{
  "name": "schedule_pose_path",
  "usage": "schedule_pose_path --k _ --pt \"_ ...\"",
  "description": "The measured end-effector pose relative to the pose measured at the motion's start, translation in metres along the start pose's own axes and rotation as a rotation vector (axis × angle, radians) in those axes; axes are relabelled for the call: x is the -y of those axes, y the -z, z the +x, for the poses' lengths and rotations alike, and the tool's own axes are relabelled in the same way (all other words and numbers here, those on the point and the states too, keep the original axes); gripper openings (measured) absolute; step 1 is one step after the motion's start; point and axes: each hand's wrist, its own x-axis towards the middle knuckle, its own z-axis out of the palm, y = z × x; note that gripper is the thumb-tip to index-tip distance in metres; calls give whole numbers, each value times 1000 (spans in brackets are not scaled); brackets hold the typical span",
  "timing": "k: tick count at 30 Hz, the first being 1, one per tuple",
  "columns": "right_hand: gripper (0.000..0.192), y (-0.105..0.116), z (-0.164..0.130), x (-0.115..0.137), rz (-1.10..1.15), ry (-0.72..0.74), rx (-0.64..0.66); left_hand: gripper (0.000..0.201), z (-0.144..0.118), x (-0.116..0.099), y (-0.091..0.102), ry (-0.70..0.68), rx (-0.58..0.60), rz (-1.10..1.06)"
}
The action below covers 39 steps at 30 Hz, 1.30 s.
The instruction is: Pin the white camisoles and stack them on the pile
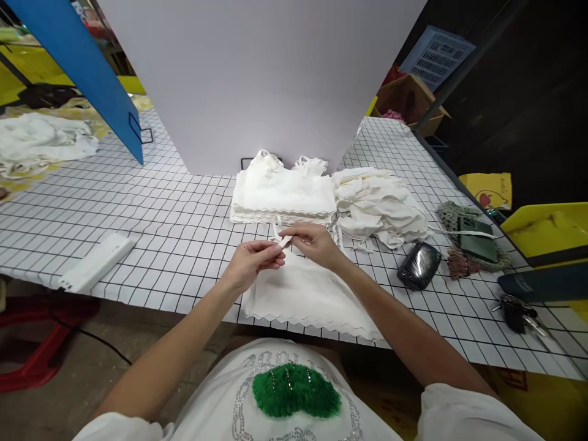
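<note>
Left hand (252, 262) and right hand (315, 242) each pinch the thin strap (279, 236) of a white garment (307, 294). Just beyond the grip lies a folded stack (282, 193); right of it, a loose pile (379, 205).

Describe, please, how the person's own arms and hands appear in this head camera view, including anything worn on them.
Both arms are bare from the upper arm down, ending in short white sleeves, one on the left and one on the right. The left hand and right hand wear no gloves; no rings, watch or bracelets are visible. The sleeves belong to a white T-shirt bearing a green fuzzy patch ringed with rhinestones.
</note>
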Motion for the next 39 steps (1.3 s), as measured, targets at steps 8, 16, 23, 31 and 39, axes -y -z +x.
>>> schedule_pose_path --k 8,16,23,31,39 --pt "29 4 -8 12 253 -250 142 38 -8 -1 5 56 89 -2" --pt "17 -5 -11 9 146 -231 100 37 -7 4 4 -13 -7 106" --pt "14 1 -10 -1 27 -201 70 20 0 23 20 -388 -65 836" --pt "12 -1 -18 -24 -119 -83 69 21 16 46 27 -405 -90 1274" --pt "12 26 -14 -30 63 -124 -345 28 27 43 6 -444 25 1335"
